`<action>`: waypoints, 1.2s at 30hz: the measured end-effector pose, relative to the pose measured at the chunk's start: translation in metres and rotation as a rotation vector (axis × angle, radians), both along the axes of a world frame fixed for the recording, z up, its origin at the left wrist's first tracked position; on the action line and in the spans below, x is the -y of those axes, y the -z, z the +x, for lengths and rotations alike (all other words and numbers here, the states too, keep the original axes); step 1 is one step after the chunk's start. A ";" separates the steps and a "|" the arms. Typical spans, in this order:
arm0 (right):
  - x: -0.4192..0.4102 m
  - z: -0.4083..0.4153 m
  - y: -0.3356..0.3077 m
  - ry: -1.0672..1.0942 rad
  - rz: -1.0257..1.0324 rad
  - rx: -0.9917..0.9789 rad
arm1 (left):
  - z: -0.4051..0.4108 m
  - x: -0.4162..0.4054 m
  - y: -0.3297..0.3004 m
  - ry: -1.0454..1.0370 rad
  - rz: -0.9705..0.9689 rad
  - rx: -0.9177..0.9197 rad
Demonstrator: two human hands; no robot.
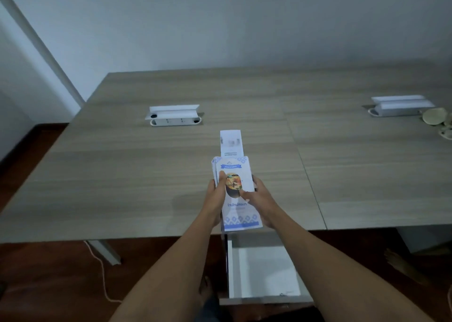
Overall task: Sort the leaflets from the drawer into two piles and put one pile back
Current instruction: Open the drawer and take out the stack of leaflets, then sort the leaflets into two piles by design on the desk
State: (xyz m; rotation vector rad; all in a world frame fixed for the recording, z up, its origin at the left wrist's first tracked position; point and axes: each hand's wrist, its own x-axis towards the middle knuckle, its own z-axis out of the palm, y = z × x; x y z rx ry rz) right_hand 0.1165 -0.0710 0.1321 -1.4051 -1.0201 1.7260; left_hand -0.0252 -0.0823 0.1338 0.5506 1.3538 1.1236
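I hold a stack of leaflets (238, 194) above the near edge of the wooden table (146, 175). The top one is white and blue with a food picture. My left hand (216, 194) grips the stack's left side, thumb on the top sheet. My right hand (260, 199) holds the right side, its thumb pressing the top leaflet near the picture. One white leaflet (231, 142) lies flat on the table just beyond the stack. Below the table edge, the white drawer (264, 270) stands pulled out, its visible inside bare.
Two open pop-up socket boxes are set in the table, one at centre left (175, 116) and one at far right (401, 106). A round pale object (435, 116) lies at the right edge. A cable (102, 272) runs over the dark wooden floor.
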 end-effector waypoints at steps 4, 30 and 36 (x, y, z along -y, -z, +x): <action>-0.039 -0.016 -0.012 0.130 0.074 -0.011 | -0.022 -0.038 -0.026 0.093 0.003 0.133; -0.242 -0.044 -0.004 0.130 -0.103 0.225 | -0.087 -0.237 0.038 0.154 -0.129 0.305; -0.245 -0.042 -0.003 0.177 -0.093 0.242 | -0.093 -0.246 0.047 0.123 -0.158 0.246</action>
